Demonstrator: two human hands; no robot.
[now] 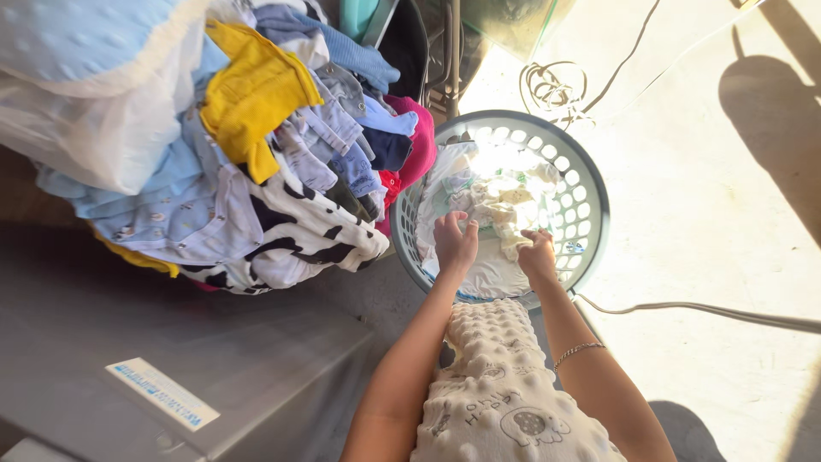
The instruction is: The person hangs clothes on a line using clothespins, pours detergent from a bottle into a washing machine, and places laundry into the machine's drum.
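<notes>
A round pale laundry basket with a perforated wall stands on the floor, holding white and pale clothes. My left hand reaches down into it, fingers closed on the pale fabric. My right hand grips the same heap near the basket's front rim; a thin bracelet circles that wrist. A cream bumpy blanket with a small elephant print hangs between my forearms.
A pile of clothes, yellow, blue, pink and black-and-white, lies on a grey appliance top at left. Clear plastic bags sit on the pile. Cables coil behind the basket; another cable runs right across the sunlit floor.
</notes>
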